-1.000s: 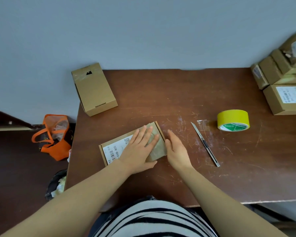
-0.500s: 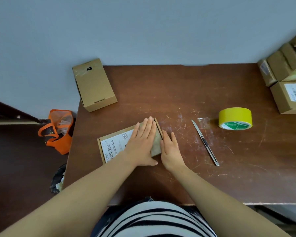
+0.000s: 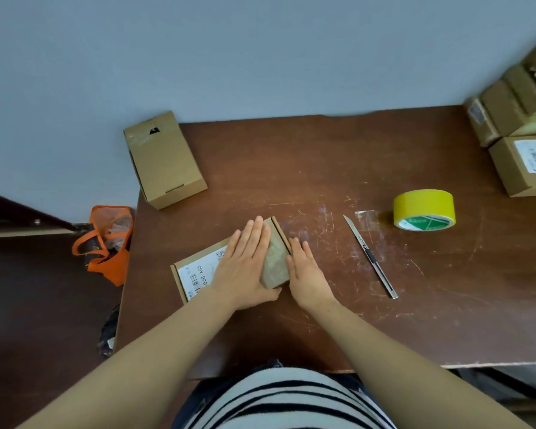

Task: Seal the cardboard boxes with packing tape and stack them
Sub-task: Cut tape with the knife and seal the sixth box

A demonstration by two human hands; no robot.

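A flat cardboard box (image 3: pixel 198 274) with a white shipping label lies on the brown table (image 3: pixel 322 168), with clear tape over its right end. My left hand (image 3: pixel 245 267) rests flat on top of it with straight fingers. My right hand (image 3: pixel 307 274) presses flat against the box's right side. To the right, a roll of yellow packing tape (image 3: pixel 424 209) lies flat. A silver utility knife (image 3: pixel 370 257) lies between the roll and my hands.
A taller cardboard box (image 3: pixel 164 159) stands at the table's back left corner. Several boxes (image 3: pixel 520 131) are stacked at the right edge. An orange bag (image 3: pixel 109 243) sits on the floor to the left. A scrap of clear tape (image 3: pixel 365 219) sticks to the table beside the roll.
My right hand has moved left from the table onto the box's right side. My left hand has stayed flat on top. The camera view has tilted slightly.
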